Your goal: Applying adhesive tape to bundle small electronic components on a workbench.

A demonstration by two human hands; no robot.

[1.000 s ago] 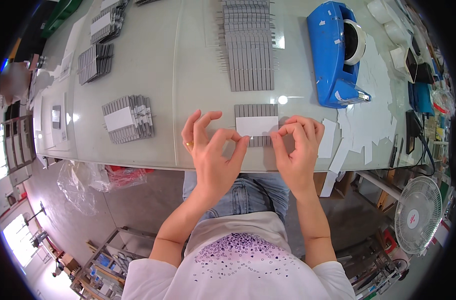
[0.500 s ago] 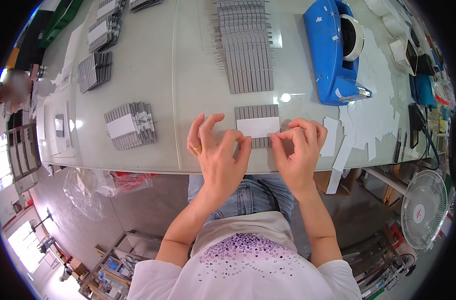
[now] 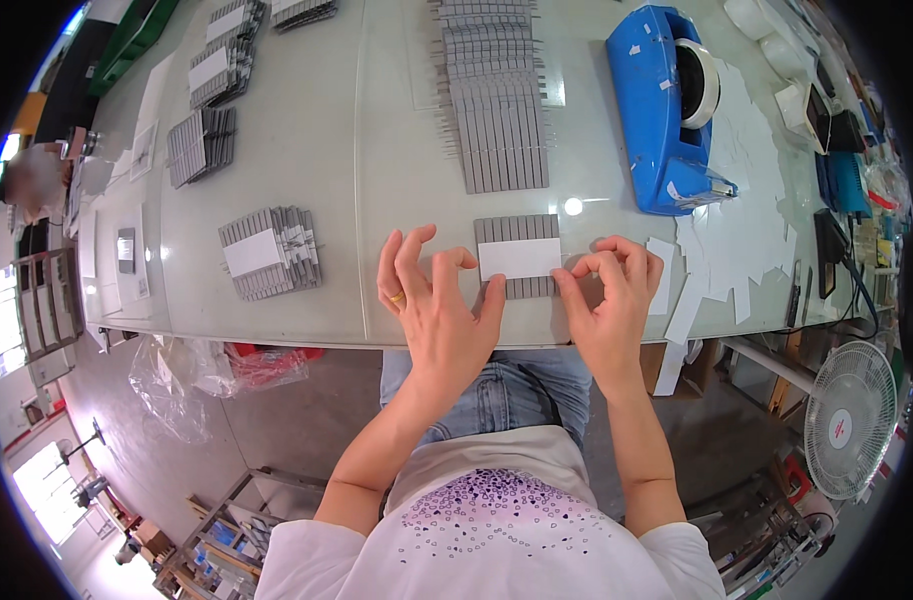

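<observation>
A flat row of grey strips (image 3: 518,232) lies near the table's front edge, with a white label (image 3: 520,258) across it. My left hand (image 3: 435,305) has its fingers spread, and its thumb and forefinger touch the label's left end. My right hand (image 3: 611,300) presses its fingertips at the label's right end. Neither hand lifts anything.
A blue tape dispenser (image 3: 663,105) stands at the back right beside white label sheets (image 3: 742,235). A long row of grey strips (image 3: 495,115) lies behind the hands. Labelled bundles (image 3: 271,252) sit to the left. A fan (image 3: 849,420) stands at the lower right.
Both hands have stayed on the label's ends, with the fingers shifting slightly along it. The bundle has not moved.
</observation>
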